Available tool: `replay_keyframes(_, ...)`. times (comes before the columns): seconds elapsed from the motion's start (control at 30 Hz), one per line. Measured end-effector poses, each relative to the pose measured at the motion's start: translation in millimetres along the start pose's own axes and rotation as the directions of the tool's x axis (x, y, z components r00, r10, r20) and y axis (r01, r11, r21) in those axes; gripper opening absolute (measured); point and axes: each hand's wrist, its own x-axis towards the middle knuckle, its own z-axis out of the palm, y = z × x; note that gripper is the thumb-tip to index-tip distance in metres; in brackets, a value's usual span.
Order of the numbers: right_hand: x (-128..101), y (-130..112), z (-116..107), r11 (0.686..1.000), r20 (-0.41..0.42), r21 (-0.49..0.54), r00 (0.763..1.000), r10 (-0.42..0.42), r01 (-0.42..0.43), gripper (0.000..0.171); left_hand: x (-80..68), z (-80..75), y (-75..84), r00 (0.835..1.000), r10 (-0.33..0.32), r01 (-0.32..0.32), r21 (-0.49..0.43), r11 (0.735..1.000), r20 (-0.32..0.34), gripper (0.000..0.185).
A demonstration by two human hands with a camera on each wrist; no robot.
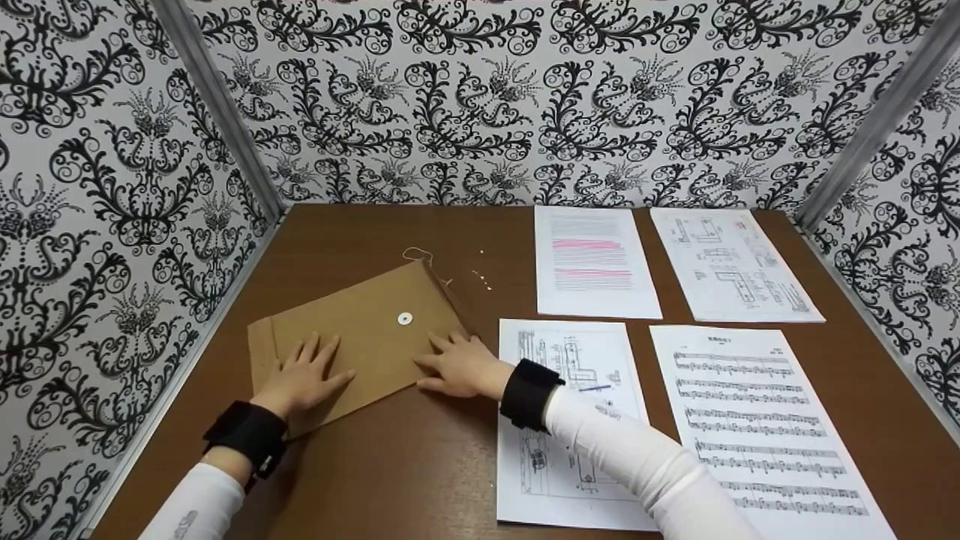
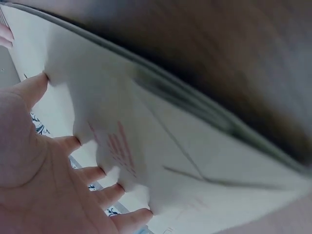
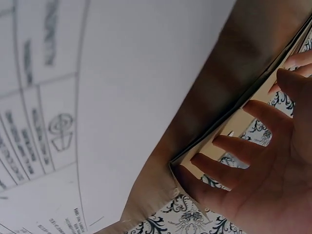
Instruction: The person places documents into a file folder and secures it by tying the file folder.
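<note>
A brown paper envelope (image 1: pixel 367 330) lies tilted on the table, with a white round button (image 1: pixel 405 319) near its right end. A thin string (image 1: pixel 417 252) trails from its far right corner. My left hand (image 1: pixel 304 379) rests with spread fingers on the envelope's left part. In the left wrist view its fingertips (image 2: pixel 113 192) press the paper, near faint red print and a crease. At the envelope's right end my right hand (image 1: pixel 461 366) touches the surface with fingers spread. The right wrist view shows those fingers (image 3: pixel 239 146) along the envelope's edge.
Right of the envelope, a drawing sheet (image 1: pixel 562 472) lies partly under my right forearm. Beside it is sheet music (image 1: pixel 765 412). Behind are a text page with pink highlighting (image 1: pixel 592 292) and another drawing (image 1: pixel 750 262). White scraps (image 1: pixel 481 280) dot the table (image 1: pixel 420 480). Patterned walls (image 1: pixel 480 97) surround it.
</note>
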Motion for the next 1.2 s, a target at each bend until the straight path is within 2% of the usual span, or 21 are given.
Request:
replay_keyframes(0.3, -14, -16, -1, 1.000, 0.021, -0.009, 1.000, -0.019, 0.019, 0.061, 7.3, -3.4, 2.3, 1.000, -0.002, 0.002, 0.001, 1.000, -0.010, 0.078)
replay_keyframes(0.7, -29, -40, 1, 0.992, 0.052, -0.123, 0.998, -0.020, 0.027, 0.064, 23.4, -6.6, 8.9, 1.000, 0.015, -0.015, 0.008, 1.000, -0.017, 0.077)
replay_keyframes(1.0, -40, -56, -3, 0.987, 0.052, -0.151, 0.997, -0.050, 0.057, 0.065, 29.9, -7.0, 10.1, 1.000, 0.021, -0.021, 0.013, 1.000, 0.001, 0.078)
replay_keyframes(1.2, -42, -57, -5, 0.989, 0.057, -0.138, 0.997, -0.052, 0.059, 0.065, 32.6, -6.7, 11.3, 0.999, 0.031, -0.031, 0.011, 0.999, -0.006, 0.078)
